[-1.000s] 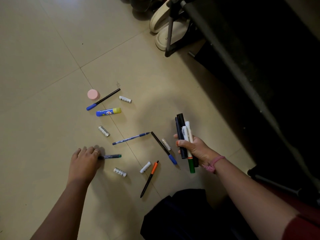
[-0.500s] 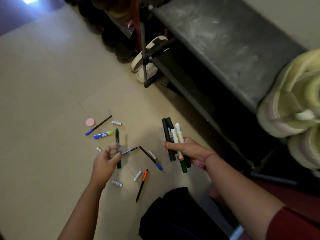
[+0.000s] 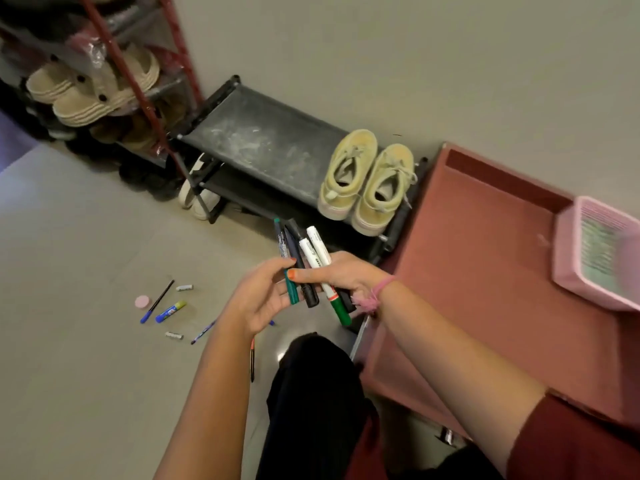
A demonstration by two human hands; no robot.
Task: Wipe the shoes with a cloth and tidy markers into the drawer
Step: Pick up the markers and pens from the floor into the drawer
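Note:
My right hand (image 3: 341, 273) grips a bundle of markers (image 3: 313, 254), black, white and green, held upright at mid-frame. My left hand (image 3: 258, 299) is against the bundle, fingers pinching a green marker (image 3: 290, 285) at its left side. Several pens and small items lie on the floor to the left: a blue-capped pen (image 3: 156, 302), a blue and yellow glue stick (image 3: 170, 311), a pink round cap (image 3: 142, 301), and an orange-tipped pen (image 3: 252, 358) partly hidden by my left arm. A pair of yellow-green shoes (image 3: 369, 178) stands on the low black rack (image 3: 263, 140).
A reddish-brown drawer unit (image 3: 485, 258) stands at the right with a pink basket (image 3: 595, 251) on top. A taller rack with sandals (image 3: 90, 88) fills the upper left. White slip-ons (image 3: 194, 197) lie under the black rack. My dark-clothed knee (image 3: 315, 393) is at the bottom centre.
My left hand lifted the green marker off the floor and brought it right to the bundle in my right hand. The view tilted up toward the wall, rack and drawer unit.

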